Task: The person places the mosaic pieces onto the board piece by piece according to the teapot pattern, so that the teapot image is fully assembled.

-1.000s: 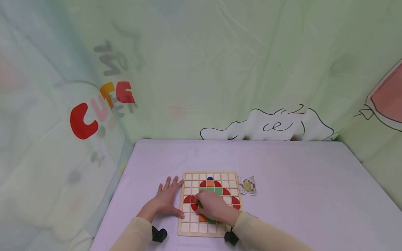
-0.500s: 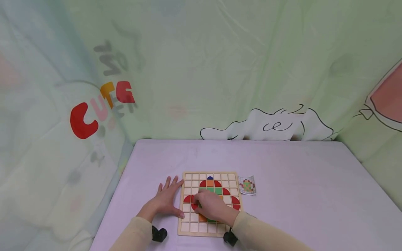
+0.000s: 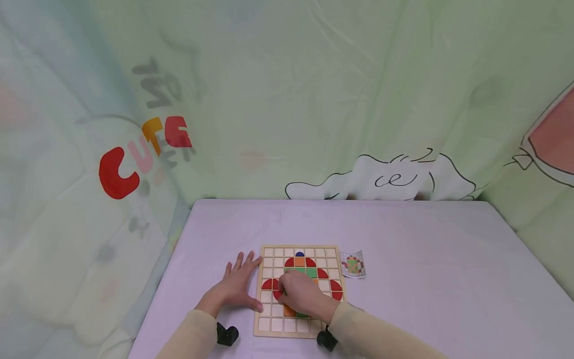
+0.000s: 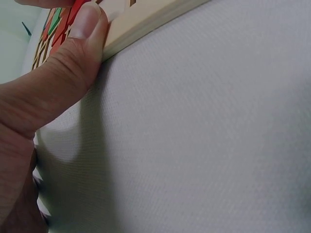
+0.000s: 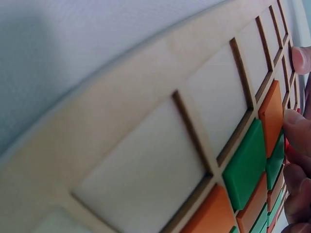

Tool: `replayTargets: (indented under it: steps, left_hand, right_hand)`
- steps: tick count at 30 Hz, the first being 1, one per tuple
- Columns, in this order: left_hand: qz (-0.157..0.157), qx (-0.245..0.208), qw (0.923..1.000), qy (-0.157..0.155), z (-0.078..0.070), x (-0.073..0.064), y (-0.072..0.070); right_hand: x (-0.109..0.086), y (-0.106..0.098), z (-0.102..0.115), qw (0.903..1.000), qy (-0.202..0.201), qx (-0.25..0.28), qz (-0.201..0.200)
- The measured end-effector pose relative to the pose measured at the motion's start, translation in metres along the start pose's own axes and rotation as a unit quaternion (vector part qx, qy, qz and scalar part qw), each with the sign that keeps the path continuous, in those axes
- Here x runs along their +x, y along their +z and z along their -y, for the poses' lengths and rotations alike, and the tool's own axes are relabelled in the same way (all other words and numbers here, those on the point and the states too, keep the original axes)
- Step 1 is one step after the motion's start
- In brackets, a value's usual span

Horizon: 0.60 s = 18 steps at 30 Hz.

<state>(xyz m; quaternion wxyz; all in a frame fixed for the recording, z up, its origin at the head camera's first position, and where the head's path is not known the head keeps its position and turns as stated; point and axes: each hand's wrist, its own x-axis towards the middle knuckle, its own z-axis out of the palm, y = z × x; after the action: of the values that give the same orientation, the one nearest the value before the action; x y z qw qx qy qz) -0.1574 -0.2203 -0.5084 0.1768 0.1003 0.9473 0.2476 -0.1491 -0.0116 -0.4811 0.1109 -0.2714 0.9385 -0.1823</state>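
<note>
A wooden grid board (image 3: 270, 334) lies on the table, with coloured tiles in many of its squares. My left hand (image 3: 236, 285) rests at its left side with fingers spread; its thumb (image 4: 82, 34) presses on the frame. Over the board's left middle, my right hand (image 3: 307, 294) has its fingers curled, thumb and forefinger pinching at a red quarter-circle tile (image 3: 276, 295). Part of that tile and the tiles under the palm are hidden. In the right wrist view, green (image 5: 245, 165) and orange (image 5: 271, 110) tiles sit in the grid beside my right fingertips.
A small picture card (image 3: 353, 264) with a coloured grid pattern lies right of the board. Another pale paper edge shows beside the right sleeve (image 3: 376, 326). The lilac table (image 3: 430, 259) meets a printed curtain (image 3: 314, 99) at its back edge.
My right fingers have shifted only slightly around the red tile, and the right wrist has edged a little to the left. My left hand stays in place.
</note>
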Motion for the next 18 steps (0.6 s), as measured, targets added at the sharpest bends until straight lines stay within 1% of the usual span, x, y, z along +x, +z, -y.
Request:
replayTargets:
  steps: [3, 6, 10, 11, 13, 16, 18]
  left_hand:
    - [0.001, -0.002, 1.0000, -0.001, 0.001, 0.000, 0.000]
    - [0.002, -0.004, 1.0000, 0.000, 0.002, 0.001, 0.002]
    - [0.004, -0.006, 1.0000, 0.002, 0.004, 0.004, 0.005]
    - [0.005, -0.008, 1.0000, 0.002, 0.004, 0.004, 0.005]
    - [0.006, -0.011, 0.9999, 0.001, 0.004, 0.003, 0.006]
    - [0.009, -0.011, 0.9999, 0.001, 0.005, 0.001, 0.006]
    - [0.011, -0.008, 0.9999, 0.001, 0.006, -0.001, 0.008]
  right_hand:
    - [0.000, 0.002, -0.001, 1.0000, 0.003, 0.004, -0.001]
    - [0.000, 0.001, -0.001, 0.9997, 0.012, 0.019, 0.006]
    - [-0.005, -0.006, -0.009, 0.9967, 0.026, 0.075, 0.017]
    - [-0.007, -0.008, -0.012, 0.9958, 0.022, 0.088, 0.013]
    - [-0.012, -0.012, -0.023, 0.9937, 0.003, 0.112, -0.003]
    - [-0.025, -0.021, -0.047, 0.9907, -0.023, 0.132, -0.027]
    - [-0.037, -0.029, -0.065, 0.9893, -0.015, 0.141, -0.035]
